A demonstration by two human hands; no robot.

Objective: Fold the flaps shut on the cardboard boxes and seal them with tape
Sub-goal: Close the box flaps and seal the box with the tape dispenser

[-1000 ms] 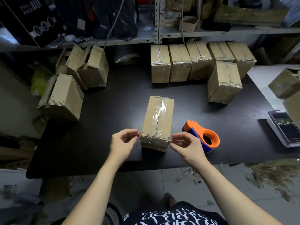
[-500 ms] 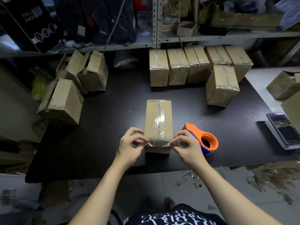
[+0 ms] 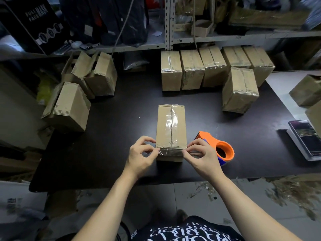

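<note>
Both hands have closed in from the box's sides onto its near end. The left hand (image 3: 139,157) and right hand (image 3: 203,157) each pinch, fingers curled, an end of the clear tape strip (image 3: 171,151) at a near corner of the brown cardboard box (image 3: 164,126). That box lies flaps shut, seam taped, on the black surface (image 3: 121,136), just beside an orange-and-blue tape dispenser (image 3: 224,152).

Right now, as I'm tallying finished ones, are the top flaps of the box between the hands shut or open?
Shut: flaps of the box lie flat, meeting along the middle, with clear tape over the seam.
</note>
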